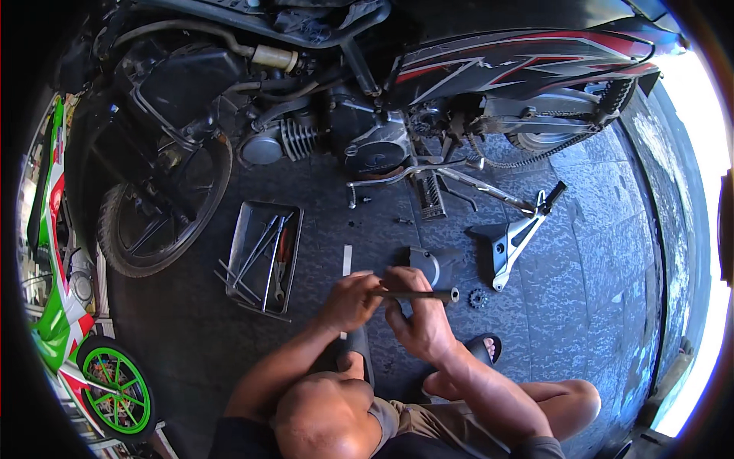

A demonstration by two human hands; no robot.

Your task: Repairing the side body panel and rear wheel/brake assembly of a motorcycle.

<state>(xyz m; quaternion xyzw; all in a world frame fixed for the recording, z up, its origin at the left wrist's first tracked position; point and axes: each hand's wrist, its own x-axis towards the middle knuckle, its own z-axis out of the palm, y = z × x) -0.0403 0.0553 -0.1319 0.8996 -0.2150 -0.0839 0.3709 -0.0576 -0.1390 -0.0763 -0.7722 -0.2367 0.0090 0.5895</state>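
Note:
Both my hands meet in front of me above the dark floor. My left hand (355,302) is closed, its fingers on the near-left end of a metal rod with a hollow socket-like end (440,294). Across the top of my right hand (422,317) the rod runs rightward, its round open end sticking out past the hand. The right fingers curl toward the left hand; what sits inside them is hidden. Just beyond them lies a grey metal cover (436,264). A small toothed sprocket (479,298) rests right of my right hand.
A partly stripped motorcycle (375,145) spans the far side, its chain (527,162) hanging loose. A metal tray (238,249) of tools stands at left. A footpeg bracket (514,245) lies at right. A green-wheeled motorcycle (115,390) is at the left edge.

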